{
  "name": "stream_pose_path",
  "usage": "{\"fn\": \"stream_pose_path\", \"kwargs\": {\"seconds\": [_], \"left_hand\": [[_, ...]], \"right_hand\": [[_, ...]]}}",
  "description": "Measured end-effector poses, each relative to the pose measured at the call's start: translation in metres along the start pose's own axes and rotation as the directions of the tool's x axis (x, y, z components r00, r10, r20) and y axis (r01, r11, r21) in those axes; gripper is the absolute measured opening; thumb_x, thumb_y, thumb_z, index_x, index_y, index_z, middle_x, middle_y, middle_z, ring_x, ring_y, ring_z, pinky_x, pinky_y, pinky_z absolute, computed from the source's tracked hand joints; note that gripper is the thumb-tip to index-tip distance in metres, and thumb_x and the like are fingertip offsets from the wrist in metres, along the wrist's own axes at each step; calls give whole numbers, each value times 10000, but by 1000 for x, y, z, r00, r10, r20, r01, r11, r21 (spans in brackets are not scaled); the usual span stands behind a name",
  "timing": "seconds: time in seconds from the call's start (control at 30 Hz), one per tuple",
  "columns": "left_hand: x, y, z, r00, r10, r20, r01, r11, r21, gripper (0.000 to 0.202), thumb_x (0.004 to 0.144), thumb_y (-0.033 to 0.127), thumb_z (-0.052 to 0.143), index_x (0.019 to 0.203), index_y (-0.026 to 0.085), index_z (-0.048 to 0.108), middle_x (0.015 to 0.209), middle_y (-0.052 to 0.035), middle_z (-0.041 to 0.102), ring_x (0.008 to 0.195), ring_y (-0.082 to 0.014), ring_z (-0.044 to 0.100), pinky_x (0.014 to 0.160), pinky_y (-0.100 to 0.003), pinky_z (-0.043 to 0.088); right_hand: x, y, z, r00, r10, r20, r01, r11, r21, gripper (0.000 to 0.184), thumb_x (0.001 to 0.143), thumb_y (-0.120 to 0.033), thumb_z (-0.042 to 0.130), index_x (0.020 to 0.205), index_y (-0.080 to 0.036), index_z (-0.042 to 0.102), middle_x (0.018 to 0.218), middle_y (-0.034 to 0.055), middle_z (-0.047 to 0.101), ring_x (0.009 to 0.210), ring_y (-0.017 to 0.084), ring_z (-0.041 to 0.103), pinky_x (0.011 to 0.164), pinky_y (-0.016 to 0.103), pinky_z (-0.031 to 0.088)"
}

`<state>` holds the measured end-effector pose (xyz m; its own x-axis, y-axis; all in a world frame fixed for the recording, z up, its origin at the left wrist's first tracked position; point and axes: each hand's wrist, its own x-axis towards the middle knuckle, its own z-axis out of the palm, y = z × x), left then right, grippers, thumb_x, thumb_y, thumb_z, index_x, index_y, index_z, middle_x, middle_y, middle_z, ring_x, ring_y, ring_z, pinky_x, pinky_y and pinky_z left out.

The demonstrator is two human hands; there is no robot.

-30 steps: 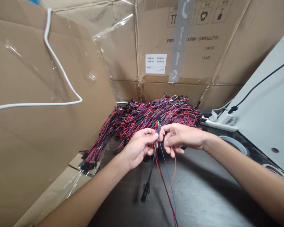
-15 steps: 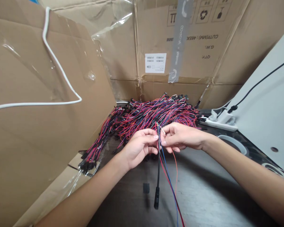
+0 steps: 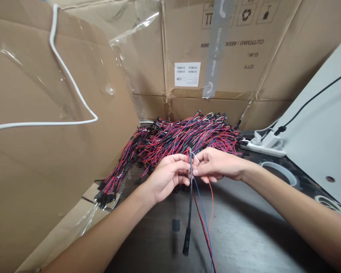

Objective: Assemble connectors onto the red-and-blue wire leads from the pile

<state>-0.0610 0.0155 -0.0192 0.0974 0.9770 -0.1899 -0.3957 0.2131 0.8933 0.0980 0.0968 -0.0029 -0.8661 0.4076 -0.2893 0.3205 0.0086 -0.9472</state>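
Note:
My left hand and my right hand meet at the middle of the view, fingertips pinched together on the top end of a black cable. The cable hangs straight down and ends in a black connector just above the dark table. Thin red and blue wires trail down from the same pinch. Bare wire tips stick up between my fingers. Right behind my hands lies a big pile of red, blue and black wire harnesses.
Cardboard boxes wall in the back and left, with a white cord draped over the left one. A white power strip and a tilted grey panel with a black cord stand at the right. A small black piece lies on the table.
The hanging black cable swung from slanting left to straight down, its connector moving right. My right hand's fingers closed in against my left. The small black piece now shows on the table.

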Motion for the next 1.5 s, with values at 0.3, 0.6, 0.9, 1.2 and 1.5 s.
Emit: {"fn": "stream_pose_path", "kwargs": {"seconds": [0.3,0.6,0.9,1.2,1.5], "left_hand": [[-1,-3,1,1000,27,-8,-27,1000,-2,142,663,68,648,793,100,603,638,-9,587,500,-73,529,409,-160,445],[-3,-2,2,997,37,63,-39,999,34,264,659,165,729,887,110,607,680,-13,588,488,-72,506,314,-131,363],[-3,-3,0,996,80,44,-82,996,35,242,691,200,721,889,130,602,657,9,576,446,-36,446,315,-111,292],[-3,-3,1,995,102,5,-102,991,82,191,713,193,690,834,146,551,565,44,518,384,-31,395,297,-114,252],[-1,-4,3,982,183,-45,-169,961,218,133,728,185,637,822,131,560,488,32,509,357,-45,381,284,-118,254]], "right_hand": [[1,-2,1,1000,-1,7,1,1000,27,129,691,-239,652,708,-117,616,465,-40,566,344,30,436,311,115,241],[-1,1,-2,997,40,70,-40,999,-1,112,674,-214,654,663,-125,587,460,-47,552,359,31,442,330,110,273],[-1,0,-1,997,-28,68,26,999,35,128,698,-236,657,707,-127,590,483,-46,561,369,32,442,342,117,287],[-1,1,1,999,-19,35,20,999,-25,175,691,-246,677,638,-126,561,505,-33,574,389,32,453,358,125,289],[-5,-5,0,999,-35,30,36,999,-11,217,714,-276,659,609,-141,525,489,-36,567,370,30,433,356,128,294]]}}
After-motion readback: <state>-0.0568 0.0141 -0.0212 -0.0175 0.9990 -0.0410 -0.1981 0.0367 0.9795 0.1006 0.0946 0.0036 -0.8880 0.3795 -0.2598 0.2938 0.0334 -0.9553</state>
